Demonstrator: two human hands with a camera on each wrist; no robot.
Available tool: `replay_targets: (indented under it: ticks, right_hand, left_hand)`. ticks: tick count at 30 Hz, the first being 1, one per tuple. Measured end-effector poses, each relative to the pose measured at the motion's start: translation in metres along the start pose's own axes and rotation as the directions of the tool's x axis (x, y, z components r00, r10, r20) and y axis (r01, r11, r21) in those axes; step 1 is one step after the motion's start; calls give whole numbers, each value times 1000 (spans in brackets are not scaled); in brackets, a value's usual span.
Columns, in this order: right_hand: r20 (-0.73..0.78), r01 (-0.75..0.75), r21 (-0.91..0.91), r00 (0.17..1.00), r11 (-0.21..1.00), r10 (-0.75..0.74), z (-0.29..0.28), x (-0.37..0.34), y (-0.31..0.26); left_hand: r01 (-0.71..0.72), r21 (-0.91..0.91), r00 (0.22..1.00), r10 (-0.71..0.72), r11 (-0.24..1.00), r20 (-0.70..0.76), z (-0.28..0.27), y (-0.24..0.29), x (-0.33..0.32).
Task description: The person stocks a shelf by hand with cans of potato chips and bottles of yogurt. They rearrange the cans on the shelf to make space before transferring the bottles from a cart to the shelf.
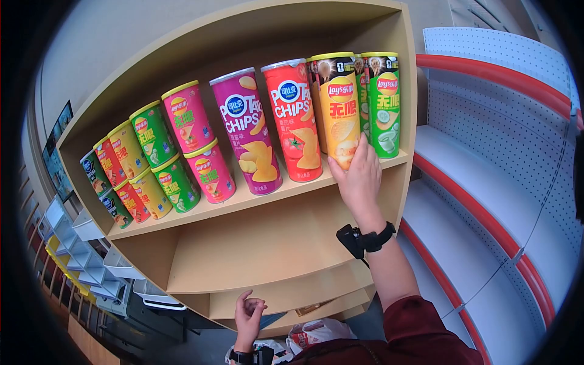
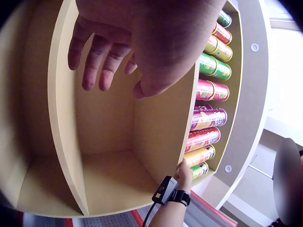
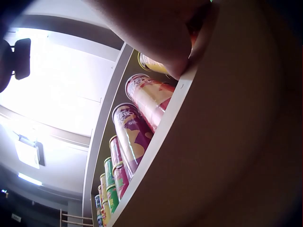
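My right hand [image 1: 358, 176] holds the lower part of a tall yellow Lay's chip can [image 1: 340, 103], thumb on its left side and fingers on its right. The can stands upright at the shelf's front edge. To its right is a tall green Lay's can [image 1: 384, 106]; to its left, a red potato chip can [image 1: 293, 121] and a purple one [image 1: 246, 131]. Lower down, my left hand [image 1: 248, 316] hangs with loosely bent fingers, holding nothing. In the left wrist view the left hand [image 2: 156, 42] is in front of a lower compartment.
Short chip cans in pink [image 1: 188, 118], green, yellow, red and black stand stacked in twos on the left. Below the cans runs a wooden shelf board [image 1: 243, 207]. A white rack with red edges [image 1: 480, 261] adjoins on the right. Plastic bags [image 1: 319, 333] lie on the floor.
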State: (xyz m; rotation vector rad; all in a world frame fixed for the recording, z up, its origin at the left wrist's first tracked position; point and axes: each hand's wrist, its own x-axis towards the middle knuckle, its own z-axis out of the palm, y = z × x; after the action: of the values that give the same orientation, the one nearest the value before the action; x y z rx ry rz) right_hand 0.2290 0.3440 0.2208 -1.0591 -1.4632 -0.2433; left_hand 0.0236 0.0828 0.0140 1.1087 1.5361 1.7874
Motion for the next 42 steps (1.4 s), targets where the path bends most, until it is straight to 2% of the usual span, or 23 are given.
replay_targets:
  ticks: [7,9,11,13,15,18,20,21,23,25,27,29,30,31,32,33,34,36,37,39,40,42]
  right_hand:
    - [3,-3,-9,1000,1000,3,4,-2,2]
    - [-62,6,-31,998,1000,-8,6,-4,2]
    - [-1,-23,-9,1000,1000,23,3,-4,0]
    - [-23,-33,-46,999,998,32,4,-5,-1]
    - [25,-58,-5,998,998,58,2,-3,-4]
    - [40,-67,-4,997,998,67,4,-7,-2]
    - [-132,55,35,990,998,-50,8,-13,3]
    - [-121,59,50,991,997,-53,6,-21,3]
    - [-223,131,243,972,961,-76,-7,-52,5]
    - [-216,267,229,952,936,-219,-9,-100,23]
    - [-13,282,141,959,949,-283,-9,-165,55]
    - [311,196,-32,934,980,-176,-21,-236,78]
    - [554,101,-102,832,990,-28,-33,-266,85]
    - [744,24,-193,655,981,131,-47,-297,92]
    - [851,-14,-279,460,960,254,-58,-335,108]
    - [903,137,-409,201,902,379,-56,-414,171]
    - [818,99,-555,-114,826,563,-95,-417,137]
    - [717,209,-554,-371,806,590,-121,-473,130]
    - [707,187,-575,-377,797,598,-126,-506,130]
    - [795,17,-581,-202,813,572,-131,-578,126]
    - [758,-212,-652,-153,728,634,-140,-584,101]
    - [737,-245,-674,-158,697,657,-144,-568,18]
  left_hand:
    - [4,2,1000,-4,1000,8,-1,1,0]
    - [-4,30,1000,3,1000,8,-4,2,0]
    - [-7,57,1000,7,998,-1,-8,0,0]
    - [-32,13,999,32,999,8,-11,-3,-1]
    - [-14,12,1000,14,1000,-19,-13,-1,-2]
    - [-26,2,999,26,1000,22,-20,1,-4]
    - [-35,7,999,35,999,15,-27,1,-6]
    - [-54,9,998,54,998,28,-31,1,-7]
    - [-55,1,998,55,998,3,-43,4,-10]
    - [-25,102,999,21,994,37,-57,10,-13]
    - [-58,95,998,55,994,30,-76,5,-18]
    - [-18,79,999,15,997,38,-96,4,-21]
    - [-13,85,999,9,996,48,-107,4,-23]
    - [-10,70,999,7,997,46,-117,5,-26]
    - [-9,55,999,6,998,46,-128,5,-28]
    - [-3,62,998,-1,998,64,-140,7,-30]
    - [-10,90,997,3,996,77,-153,8,-31]
    - [-34,147,994,18,989,112,-180,18,-35]
    - [-33,152,990,11,988,143,-195,18,-38]
    - [-63,134,989,44,989,141,-229,14,-44]
    - [-54,131,989,35,990,141,-247,9,-48]
    - [-52,130,983,28,990,181,-289,-9,-57]
